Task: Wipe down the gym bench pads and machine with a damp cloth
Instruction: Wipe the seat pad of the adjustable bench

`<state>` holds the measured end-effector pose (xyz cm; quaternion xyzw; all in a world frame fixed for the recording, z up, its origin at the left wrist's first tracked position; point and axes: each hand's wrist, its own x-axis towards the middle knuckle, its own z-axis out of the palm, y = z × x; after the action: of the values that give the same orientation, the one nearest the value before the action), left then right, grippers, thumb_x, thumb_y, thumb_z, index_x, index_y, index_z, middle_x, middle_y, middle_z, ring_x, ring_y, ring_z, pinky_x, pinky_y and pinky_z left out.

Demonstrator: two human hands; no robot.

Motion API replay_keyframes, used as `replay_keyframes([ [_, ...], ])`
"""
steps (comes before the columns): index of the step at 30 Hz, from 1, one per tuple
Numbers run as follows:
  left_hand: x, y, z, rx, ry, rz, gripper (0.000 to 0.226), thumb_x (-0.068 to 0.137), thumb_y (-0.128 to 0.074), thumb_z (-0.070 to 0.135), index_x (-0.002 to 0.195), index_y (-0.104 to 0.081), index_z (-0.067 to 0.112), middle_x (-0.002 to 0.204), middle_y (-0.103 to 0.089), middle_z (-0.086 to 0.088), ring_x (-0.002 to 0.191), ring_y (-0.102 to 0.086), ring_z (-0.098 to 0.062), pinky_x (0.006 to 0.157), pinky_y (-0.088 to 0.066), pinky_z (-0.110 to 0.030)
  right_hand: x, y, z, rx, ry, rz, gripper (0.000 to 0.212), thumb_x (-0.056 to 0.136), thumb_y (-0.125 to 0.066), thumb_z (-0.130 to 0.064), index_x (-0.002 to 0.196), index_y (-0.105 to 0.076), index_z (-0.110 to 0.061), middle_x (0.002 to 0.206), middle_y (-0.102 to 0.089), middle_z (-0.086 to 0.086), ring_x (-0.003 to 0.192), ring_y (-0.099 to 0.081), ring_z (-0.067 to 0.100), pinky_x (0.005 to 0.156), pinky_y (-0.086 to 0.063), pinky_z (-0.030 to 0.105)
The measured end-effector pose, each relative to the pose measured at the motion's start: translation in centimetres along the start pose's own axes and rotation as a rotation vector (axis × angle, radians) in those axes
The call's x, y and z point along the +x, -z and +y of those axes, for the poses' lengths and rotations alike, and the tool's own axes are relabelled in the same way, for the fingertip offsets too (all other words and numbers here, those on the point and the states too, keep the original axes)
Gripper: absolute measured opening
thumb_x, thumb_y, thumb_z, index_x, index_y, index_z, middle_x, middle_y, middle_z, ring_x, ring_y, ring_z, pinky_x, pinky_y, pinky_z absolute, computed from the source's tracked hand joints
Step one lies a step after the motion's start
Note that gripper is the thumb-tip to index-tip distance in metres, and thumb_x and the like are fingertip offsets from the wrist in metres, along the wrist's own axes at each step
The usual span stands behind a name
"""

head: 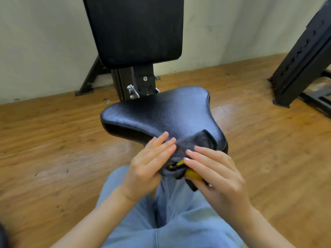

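- Grey cloth (pixel 189 151), bunched, with yellow patches showing in its folds, sits at the near edge of the seat pad (pixel 161 113); its far corner lies on the black leather, its near part hangs off between the hands.
- Left hand (pixel 148 163) grips the cloth's left side, thumb hidden under it, fingers fairly straight over the top. Right hand (pixel 218 172) pinches the right side, fingers laid across the fabric. Hands close together, both clamped on the same cloth, not touching each other as far as I can tell.
- Step, my reading: folding or regathering the cloth for a fresh face, at the seat pad. Wiping stroke not under way.
- Seat pad looks glossy, but cannot tell wet from plain sheen. Back pad (pixel 136 29) looks dull and dusty, so likely not yet done.
- Next move calls for: cloth flattened into one palm, pressed flat to the leather, strokes across the seat out to its lobes; then up to the back pad and the frame (pixel 132 83) below it.
- Count: one cloth, two hands, two pads (seat, back), one upright post with bolted bracket, one second black machine frame (pixel 300 61) at right, apart from the bench.
- Wood-look floor (pixel 53 140); pale wall (pixel 44 42) behind; person's knees in light blue trousers (pixel 175 221) just before the seat.
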<state>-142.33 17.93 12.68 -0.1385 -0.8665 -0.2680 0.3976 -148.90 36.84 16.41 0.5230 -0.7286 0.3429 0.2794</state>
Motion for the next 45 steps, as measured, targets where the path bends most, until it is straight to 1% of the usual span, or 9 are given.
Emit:
replay_keyframes([
  [4, 2.0, -2.1, 3.3, 0.025, -0.139, -0.069, 0.039, 0.091, -0.033, -0.002, 0.127, -0.048, 0.002, 0.137, -0.048, -0.01, 0.134, -0.04, -0.029, 0.11, -0.034, -0.042, -1.6, 1.4, 0.9, 0.057, -0.128, 0.146, 0.025, 0.078, -0.062, 0.002, 0.101, -0.066, -0.006, 0.112, -0.064, 0.005, 0.107, -0.062, 0.021, 0.089, -0.051, 0.037],
  [10, 0.4, -0.2, 0.9, 0.03, -0.051, 0.014, 0.033, 0.089, -0.052, -0.008, 0.119, -0.056, 0.005, 0.127, -0.057, -0.007, 0.128, -0.048, -0.027, 0.108, -0.037, -0.042, 0.6, -0.8, -1.4, 0.077, -0.093, 0.081, 0.018, 0.081, -0.062, 0.0, 0.095, -0.073, -0.004, 0.106, -0.069, 0.006, 0.104, -0.064, 0.019, 0.091, -0.05, 0.033],
  [17, 0.3, 0.5, 1.9, 0.075, 0.002, -0.046, 0.059, 0.076, -0.056, -0.016, 0.131, -0.04, -0.003, 0.142, -0.041, -0.016, 0.134, -0.039, -0.033, 0.105, -0.039, -0.049, 1.9, -0.3, -0.7, 0.085, -0.106, -0.003, 0.02, 0.084, -0.059, -0.014, 0.098, -0.073, -0.011, 0.106, -0.07, -0.001, 0.103, -0.063, 0.015, 0.09, -0.05, 0.036],
  [20, 1.4, -0.9, 4.0, 0.084, -0.069, -0.076, 0.055, 0.09, -0.058, 0.02, 0.133, -0.037, -0.006, 0.145, -0.036, -0.022, 0.138, -0.033, -0.034, 0.109, -0.035, -0.048, 1.0, 1.4, -0.4, 0.115, -0.214, 0.084, 0.023, 0.081, -0.058, -0.01, 0.101, -0.069, -0.016, 0.107, -0.067, -0.004, 0.102, -0.062, 0.006, 0.094, -0.047, 0.022],
  [22, 2.1, -1.7, 4.5, 0.039, -0.043, -0.053, 0.056, 0.088, -0.063, 0.017, 0.132, -0.039, -0.008, 0.14, -0.042, -0.023, 0.135, -0.038, -0.032, 0.107, -0.038, -0.047, 1.6, 1.5, -0.8, 0.08, -0.274, 0.104, 0.032, 0.073, -0.058, -0.003, 0.101, -0.068, -0.015, 0.102, -0.066, -0.008, 0.095, -0.061, 0.002, 0.09, -0.044, 0.012],
  [27, 0.6, -1.3, 2.5, -0.134, 0.118, 0.152, 0.035, 0.092, -0.054, -0.005, 0.126, -0.049, -0.006, 0.132, -0.053, -0.006, 0.126, -0.052, -0.02, 0.105, -0.041, -0.033, 4.4, 0.3, -2.1, 0.0, -0.255, -0.051, 0.037, 0.065, -0.049, -0.017, 0.093, -0.072, -0.016, 0.084, -0.071, -0.009, 0.085, -0.058, 0.005, 0.075, -0.041, 0.008],
  [32, -0.7, -0.5, 0.6, -0.121, 0.162, 0.197, 0.058, 0.076, -0.061, -0.018, 0.128, -0.048, 0.003, 0.146, -0.041, 0.017, 0.128, -0.049, -0.013, 0.107, -0.039, -0.029, 6.7, -0.7, -1.8, -0.012, -0.162, -0.314, 0.035, 0.061, -0.049, -0.024, 0.091, -0.065, -0.027, 0.079, -0.069, -0.013, 0.076, -0.059, 0.008, 0.066, -0.04, 0.019],
  [39, -0.8, -2.7, 1.0, -0.099, 0.03, 0.19, 0.035, 0.091, -0.057, 0.003, 0.125, -0.051, -0.002, 0.132, -0.053, -0.009, 0.128, -0.05, -0.028, 0.102, -0.044, -0.046, 4.7, 0.8, -0.5, 0.164, -0.196, -0.335, 0.035, 0.063, -0.063, -0.015, 0.097, -0.068, -0.021, 0.106, -0.066, -0.011, 0.102, -0.058, 0.002, 0.092, -0.042, 0.012],
  [45, -0.7, 0.0, -4.0, -0.029, 0.069, 0.124, 0.03, 0.095, -0.053, 0.011, 0.124, -0.053, 0.004, 0.127, -0.057, -0.011, 0.127, -0.05, -0.024, 0.104, -0.042, -0.046, 7.8, -1.9, -1.2, 0.06, -0.094, -0.527, 0.047, 0.053, -0.069, -0.028, 0.098, -0.067, -0.018, 0.105, -0.068, -0.005, 0.095, -0.061, 0.013, 0.084, -0.037, 0.017],
])
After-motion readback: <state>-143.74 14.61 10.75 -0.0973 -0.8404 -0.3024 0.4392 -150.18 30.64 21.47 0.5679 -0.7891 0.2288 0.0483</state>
